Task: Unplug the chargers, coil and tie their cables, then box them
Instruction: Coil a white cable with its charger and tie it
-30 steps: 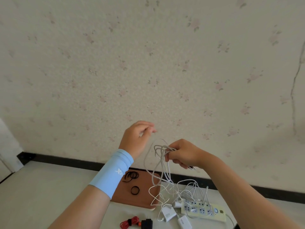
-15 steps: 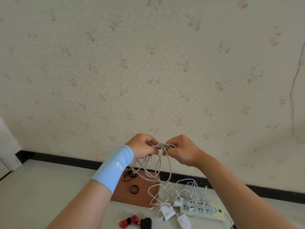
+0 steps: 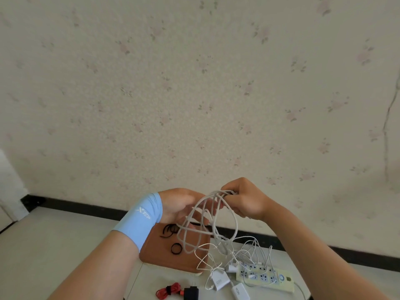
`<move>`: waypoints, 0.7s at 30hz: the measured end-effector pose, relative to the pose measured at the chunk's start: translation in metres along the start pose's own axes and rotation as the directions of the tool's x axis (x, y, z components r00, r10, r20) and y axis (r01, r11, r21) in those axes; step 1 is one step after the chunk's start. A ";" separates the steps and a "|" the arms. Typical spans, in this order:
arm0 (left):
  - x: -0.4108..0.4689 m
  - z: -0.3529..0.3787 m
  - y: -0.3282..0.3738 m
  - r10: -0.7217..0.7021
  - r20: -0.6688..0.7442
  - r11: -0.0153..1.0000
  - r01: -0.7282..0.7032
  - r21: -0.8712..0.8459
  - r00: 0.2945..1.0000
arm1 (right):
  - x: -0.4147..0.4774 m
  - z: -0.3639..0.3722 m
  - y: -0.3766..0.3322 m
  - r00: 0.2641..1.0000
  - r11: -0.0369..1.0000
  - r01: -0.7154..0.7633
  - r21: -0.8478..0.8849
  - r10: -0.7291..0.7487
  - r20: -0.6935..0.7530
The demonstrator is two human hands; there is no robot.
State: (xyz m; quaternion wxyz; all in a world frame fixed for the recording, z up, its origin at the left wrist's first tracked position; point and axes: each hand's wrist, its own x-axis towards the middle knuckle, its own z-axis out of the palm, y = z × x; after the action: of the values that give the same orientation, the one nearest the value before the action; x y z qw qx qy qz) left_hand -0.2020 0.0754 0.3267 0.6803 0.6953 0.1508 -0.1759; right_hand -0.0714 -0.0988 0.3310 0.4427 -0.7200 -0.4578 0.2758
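Observation:
My right hand (image 3: 244, 200) pinches the top of a grey-white cable coil (image 3: 205, 224) held up in front of the wall. My left hand (image 3: 184, 204), with a light blue wristband, is cupped beside the coil's left side with fingers apart, touching the loops. The coil's loops hang down over a brown tray (image 3: 160, 254). Below on the table lie a white power strip (image 3: 266, 278), two white charger bricks (image 3: 219, 281) (image 3: 240, 293) with tangled thin white cables (image 3: 249, 250), and a black charger (image 3: 191, 293) with its red cable (image 3: 170, 291) tied.
Several black elastic bands (image 3: 173, 237) lie on the brown tray. A patterned wall with a black baseboard (image 3: 86, 207) stands close behind the white table (image 3: 43, 245).
My left hand came down from a raised position to the coil, met the right hand, then slid lower and left along the loops. The coil now hangs wider.

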 end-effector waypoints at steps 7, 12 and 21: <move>0.011 0.003 0.004 0.259 -0.419 0.966 -0.227 0.127 0.870 | -0.001 -0.007 0.001 0.998 0.995 -0.047 0.086 0.051 -0.041; 0.016 -0.011 0.003 0.446 -0.610 0.870 -0.158 0.467 0.655 | 0.001 -0.012 0.006 0.977 0.987 -0.144 0.067 0.153 -0.148; 0.021 -0.008 -0.010 0.461 -0.544 0.800 -0.064 0.596 0.701 | -0.001 -0.010 0.006 0.977 0.982 -0.168 0.082 0.177 -0.120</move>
State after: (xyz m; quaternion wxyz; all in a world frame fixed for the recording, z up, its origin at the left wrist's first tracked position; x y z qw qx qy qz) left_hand -0.1879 0.0827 0.3084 0.3772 0.8860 0.2222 0.1529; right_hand -0.0610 -0.1043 0.3299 0.4707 -0.7566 -0.3546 0.2832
